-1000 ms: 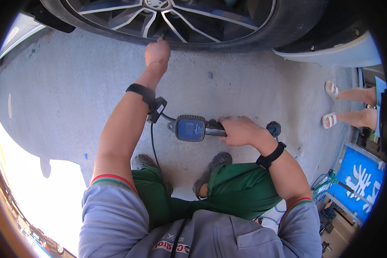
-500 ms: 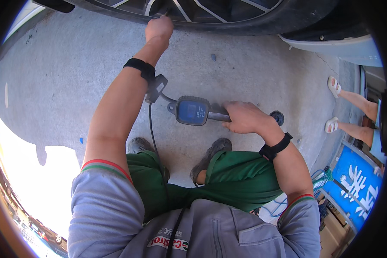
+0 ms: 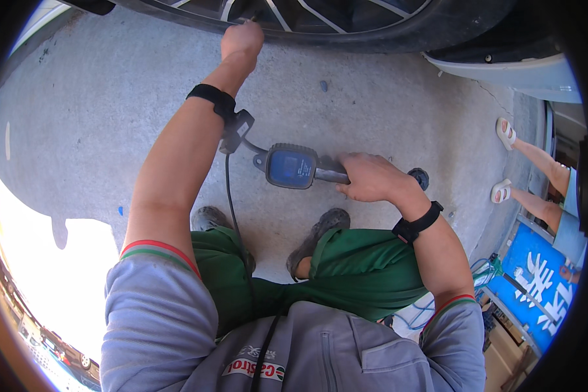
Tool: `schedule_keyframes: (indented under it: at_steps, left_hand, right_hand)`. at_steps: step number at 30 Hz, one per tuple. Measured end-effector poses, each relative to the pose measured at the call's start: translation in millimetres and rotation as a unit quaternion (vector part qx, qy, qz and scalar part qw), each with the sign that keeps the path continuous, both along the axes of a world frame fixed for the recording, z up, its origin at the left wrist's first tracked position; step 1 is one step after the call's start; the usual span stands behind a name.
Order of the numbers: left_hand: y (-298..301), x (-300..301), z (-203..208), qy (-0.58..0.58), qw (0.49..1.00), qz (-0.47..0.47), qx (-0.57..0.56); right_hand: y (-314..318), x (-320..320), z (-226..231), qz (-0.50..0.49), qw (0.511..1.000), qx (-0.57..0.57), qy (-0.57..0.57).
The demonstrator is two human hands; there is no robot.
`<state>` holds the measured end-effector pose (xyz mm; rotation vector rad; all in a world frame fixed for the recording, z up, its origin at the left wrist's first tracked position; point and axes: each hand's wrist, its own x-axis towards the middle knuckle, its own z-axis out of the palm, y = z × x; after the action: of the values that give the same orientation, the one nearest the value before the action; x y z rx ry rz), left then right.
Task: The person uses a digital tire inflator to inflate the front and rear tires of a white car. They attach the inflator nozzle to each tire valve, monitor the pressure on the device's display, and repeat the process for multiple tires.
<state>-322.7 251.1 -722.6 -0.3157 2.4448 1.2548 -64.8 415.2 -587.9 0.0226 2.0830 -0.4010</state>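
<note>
My left hand (image 3: 242, 44) reaches up to the car wheel (image 3: 330, 18), its fingers closed at the rim beside the tyre (image 3: 372, 43). They pinch an air chuck; only a small metallic bit shows past the fingers. My right hand (image 3: 374, 178) is wrapped round the handle of a tyre inflator gauge (image 3: 291, 166), which has a blue screen in a black rubber frame. From the gauge's left end a short piece of black hose (image 3: 252, 147) runs behind my left wrist and is lost from sight there.
A black round part (image 3: 419, 178) shows beyond my right wrist. White bodywork (image 3: 516, 77) curves at the upper right. A person in white sandals (image 3: 505, 133) stands at the right, near a blue sign (image 3: 532, 281) and a green-blue hose (image 3: 487, 271). A dark stone (image 3: 323, 85) lies on the concrete.
Both hands keep their places and grips. At the right, the other person's legs have shifted slightly, and a hand now shows beside the blue sign.
</note>
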Motion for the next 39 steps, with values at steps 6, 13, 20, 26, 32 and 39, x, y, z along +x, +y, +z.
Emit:
schedule_keyframes:
  at_steps: [6,13,20,26,32,39]
  left_hand:
    - [0,-2,-7,0.007,0.999,-0.024,-0.030]
    - [-1,-3,-8,0.013,0.998,-0.041,-0.034]
    - [0,-1,-2,-0.012,1.000,-0.008,-0.004]
    - [2,-2,9,-0.022,0.998,0.043,0.033]
    - [1,-1,2,-0.020,0.999,0.045,0.008]
    - [1,-8,-16,0.010,1.000,-0.006,-0.028]
  right_hand:
    - [0,0,0,-0.001,1.000,-0.002,0.002]
    - [1,1,-1,-0.001,1.000,0.000,0.002]
    - [-6,-1,-2,-0.015,1.000,0.000,0.009]
    - [-14,-6,5,0.010,1.000,0.005,0.019]
    - [-15,-3,6,0.010,0.999,0.020,0.028]
    - [-13,-2,4,0.015,0.999,0.024,0.025]
